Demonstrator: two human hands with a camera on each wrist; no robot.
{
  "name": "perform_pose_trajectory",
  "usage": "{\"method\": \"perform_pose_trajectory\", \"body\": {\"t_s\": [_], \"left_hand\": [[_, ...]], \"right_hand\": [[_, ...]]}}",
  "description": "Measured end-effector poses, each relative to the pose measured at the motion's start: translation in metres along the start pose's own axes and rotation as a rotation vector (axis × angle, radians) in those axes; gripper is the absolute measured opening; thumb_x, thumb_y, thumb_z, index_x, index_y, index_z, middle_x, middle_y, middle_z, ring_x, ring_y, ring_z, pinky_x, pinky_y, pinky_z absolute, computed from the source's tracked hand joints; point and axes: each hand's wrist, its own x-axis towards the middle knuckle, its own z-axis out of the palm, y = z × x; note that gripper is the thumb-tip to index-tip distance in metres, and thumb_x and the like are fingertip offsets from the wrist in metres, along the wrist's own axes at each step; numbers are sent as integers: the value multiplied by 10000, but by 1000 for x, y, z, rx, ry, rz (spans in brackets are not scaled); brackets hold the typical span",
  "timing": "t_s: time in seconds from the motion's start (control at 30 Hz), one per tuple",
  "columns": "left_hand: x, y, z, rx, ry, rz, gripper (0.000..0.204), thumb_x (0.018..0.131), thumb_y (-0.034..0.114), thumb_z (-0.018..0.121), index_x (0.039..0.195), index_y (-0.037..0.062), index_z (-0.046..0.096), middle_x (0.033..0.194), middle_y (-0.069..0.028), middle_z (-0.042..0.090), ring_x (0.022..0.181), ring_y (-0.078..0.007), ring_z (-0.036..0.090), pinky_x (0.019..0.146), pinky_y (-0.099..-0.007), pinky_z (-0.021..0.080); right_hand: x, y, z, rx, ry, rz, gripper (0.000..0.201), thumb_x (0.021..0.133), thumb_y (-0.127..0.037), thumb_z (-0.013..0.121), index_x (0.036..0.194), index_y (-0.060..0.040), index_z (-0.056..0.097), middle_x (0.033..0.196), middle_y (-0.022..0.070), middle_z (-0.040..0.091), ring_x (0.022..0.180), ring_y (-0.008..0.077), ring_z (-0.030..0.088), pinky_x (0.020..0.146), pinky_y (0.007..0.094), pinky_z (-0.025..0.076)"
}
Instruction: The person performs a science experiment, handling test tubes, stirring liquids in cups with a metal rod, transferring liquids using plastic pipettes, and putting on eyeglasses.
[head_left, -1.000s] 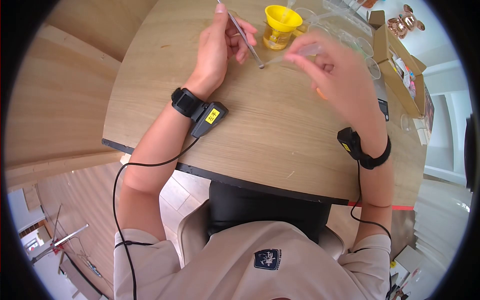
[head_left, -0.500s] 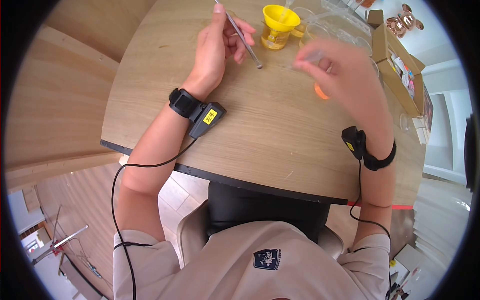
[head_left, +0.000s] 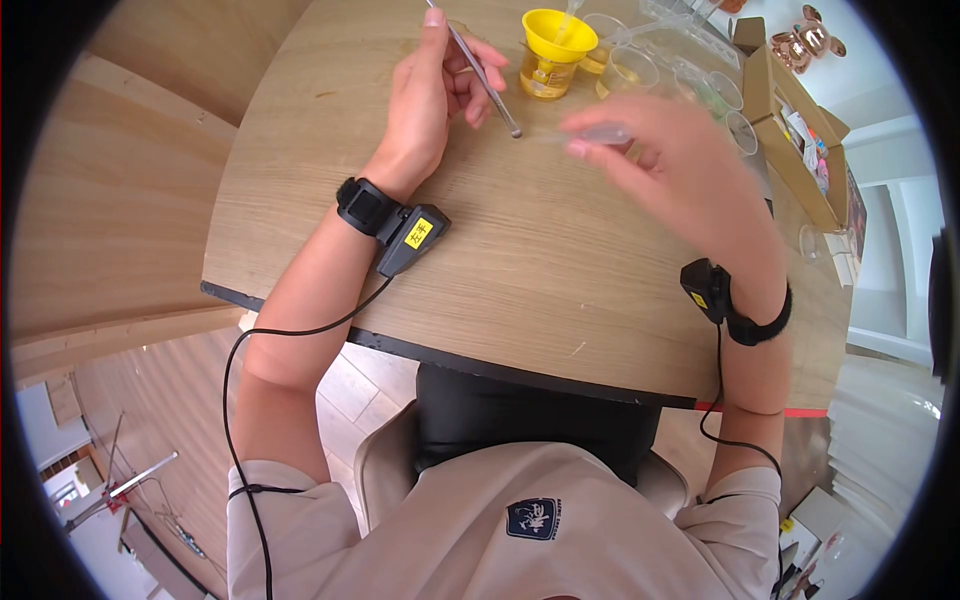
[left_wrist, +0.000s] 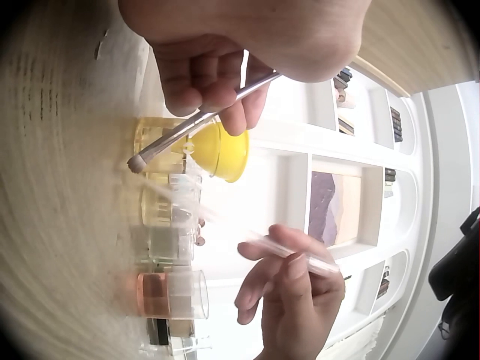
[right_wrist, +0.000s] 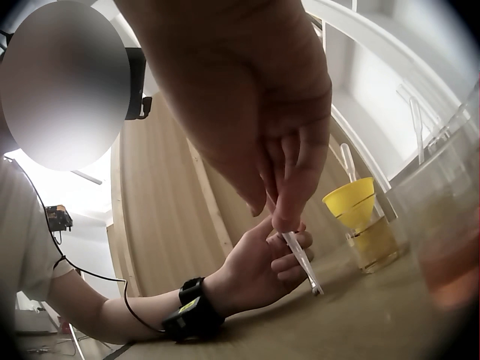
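My left hand (head_left: pixel 418 112) holds a slim metallic rod (head_left: pixel 482 80) with a small dark tip slanting down toward the tabletop. Between the thumb and fingers of my right hand (head_left: pixel 680 165) is a clear plastic dropper (head_left: pixel 603 134), pinched and pointing left at the rod's tip; a gap parts the two in the left wrist view. Behind them stands a beaker (head_left: pixel 547 76) of yellow liquid with a yellow funnel (head_left: pixel 560 36) on top, and another dropper (right_wrist: pixel 348 162) stands in the funnel.
Clear cups (head_left: pixel 632 68) stand behind my right hand, one (left_wrist: pixel 154 294) holding orange liquid. An open cardboard box (head_left: pixel 790 150) with small items lies at the right. A wooden panel (head_left: pixel 120 180) rises at the left.
My right hand has shifted slightly lower, and the dropper's angle has changed, its bulb now showing. My left hand and the rod have barely moved.
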Motion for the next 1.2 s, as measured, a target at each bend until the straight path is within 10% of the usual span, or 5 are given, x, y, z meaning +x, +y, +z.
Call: {"method": "perform_pose_trajectory", "body": {"t_s": [0.7,0.77,1.2], "left_hand": [[-1,0,1,0,5,-2,692,1075,571,257,957,6,639,757,-68,615,530,-117,432,517,-285,377],[1,0,1,-2,4,0,691,1076,570,257,958,7,639,757,-68,615,529,-117,432,518,-285,377],[-1,0,1,6,7,-13,685,1072,575,270,956,10,640,768,-69,618,532,-119,429,522,-288,377]], "right_hand": [[0,-13,-15,-114,26,178,197,908,-130,676,1099,-99,640,802,52,681,620,206,632,569,313,464],[-2,-5,-6,-266,32,46,289,920,-156,711,1192,-116,621,761,-13,651,547,71,529,512,252,404],[0,-2,-1,-142,125,-19,156,987,-222,624,1085,-101,622,756,30,675,569,135,602,557,275,448]]}}
